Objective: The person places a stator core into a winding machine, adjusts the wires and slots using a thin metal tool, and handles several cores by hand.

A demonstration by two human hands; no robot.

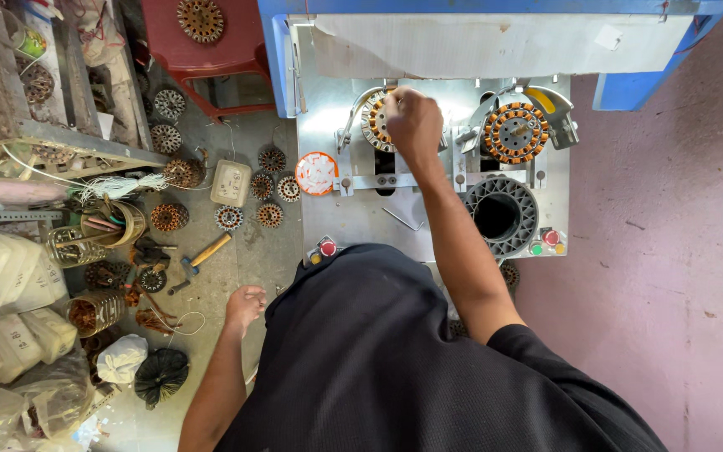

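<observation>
The left hand (245, 305) hangs loosely curled, holding nothing, above floor tins (94, 311) of copper scrap. Farther off, the right hand (412, 123) closes its fingers on the left wound stator (376, 121) seated in the bench (361, 218) fixture; it looks heavy and rigid, best gripped by the steel rim since the windings seem delicate.

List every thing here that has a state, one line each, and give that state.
right hand: closed on the left stator.
left hand: loosely curled, holding nothing.
left stator: mounted on the machine, partly hidden.
right stator: mounted, copper-wound, untouched.
black ring: lying flat, centre hollow.
hammer: lying on the floor.
</observation>
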